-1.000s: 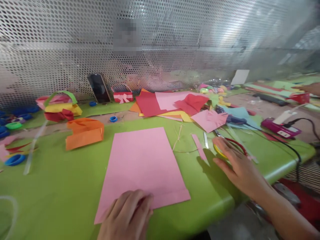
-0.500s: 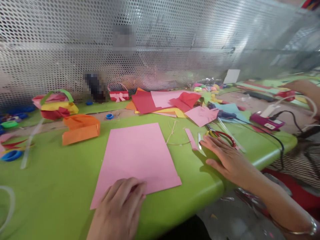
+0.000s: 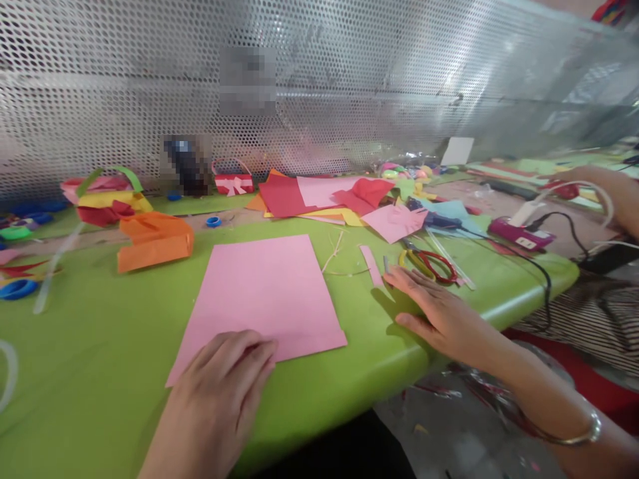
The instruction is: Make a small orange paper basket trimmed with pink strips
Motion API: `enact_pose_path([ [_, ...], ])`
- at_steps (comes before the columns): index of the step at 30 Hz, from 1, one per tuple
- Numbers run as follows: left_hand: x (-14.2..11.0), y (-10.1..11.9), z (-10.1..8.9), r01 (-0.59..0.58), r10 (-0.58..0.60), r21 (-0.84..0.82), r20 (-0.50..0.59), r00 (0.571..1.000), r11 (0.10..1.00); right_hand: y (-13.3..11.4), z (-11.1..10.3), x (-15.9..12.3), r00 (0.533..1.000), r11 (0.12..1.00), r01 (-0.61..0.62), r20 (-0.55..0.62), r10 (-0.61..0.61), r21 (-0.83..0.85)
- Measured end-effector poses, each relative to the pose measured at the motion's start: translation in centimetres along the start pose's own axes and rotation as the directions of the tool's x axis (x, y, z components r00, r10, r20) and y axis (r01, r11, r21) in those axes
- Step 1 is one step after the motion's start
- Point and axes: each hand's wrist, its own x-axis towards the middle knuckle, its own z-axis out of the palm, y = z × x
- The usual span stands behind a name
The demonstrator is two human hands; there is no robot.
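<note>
A pink sheet of paper (image 3: 259,286) lies flat on the green tabletop in front of me. Its near edge is under my left hand (image 3: 219,382), whose fingers are bent together, gripping the paper there with the thumb close to the fingertips. My right hand (image 3: 439,313) reaches in palm down, fingers stretched out and thumb apart. Its fingertips cover most of a thin silver blade-like piece (image 3: 386,263). Just left of that piece is a narrow pink paper strip (image 3: 371,265). Beyond the right hand rest scissors (image 3: 434,263) with red and yellow handles.
An orange folded paper piece (image 3: 157,243) and a yellow paper basket (image 3: 112,199) stand at left. Coloured sheets (image 3: 284,197) pile up at the back. A glue gun (image 3: 442,221), its cord and a purple power strip (image 3: 522,234) are at right, near another person's arm (image 3: 616,193).
My view has shifted slightly. My right fingertips have moved over the silver piece and now hide most of it, while the scissors show more fully. My left hand stays on the sheet's near edge.
</note>
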Motion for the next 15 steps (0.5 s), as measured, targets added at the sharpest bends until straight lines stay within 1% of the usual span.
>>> enact_pose_path([
  [5,-0.1,0.1,-0.1,0.002,-0.002,-0.027,0.01,1.0,1.0,-0.9,-0.1,-2.9,0.999,1.0,0.021,-0.036,-0.02,0.022],
  [8,-0.1,0.2,-0.3,0.006,-0.005,-0.024,0.028,1.0,1.0,-1.4,0.2,-4.3,0.988,0.999,0.039,-0.152,-0.038,0.01],
  [10,0.0,0.2,-0.3,0.006,-0.006,-0.017,0.035,0.999,1.0,-1.7,0.5,-4.9,0.96,0.995,0.102,-0.263,-0.098,0.003],
  [12,0.0,0.1,-0.3,0.008,-0.008,-0.01,0.042,0.999,1.0,-1.9,0.6,-5.1,0.92,0.98,0.198,-0.344,-0.19,-0.013],
  [14,0.0,0.0,-0.3,0.019,-0.019,0.001,0.039,0.999,1.0,-2.3,0.4,-5.2,0.887,0.963,0.263,-0.378,-0.264,-0.054],
  [15,-0.1,0.1,-0.3,0.027,-0.028,0.013,0.029,0.999,1.0,-2.6,0.1,-5.2,0.882,0.962,0.265,-0.385,-0.272,-0.074],
])
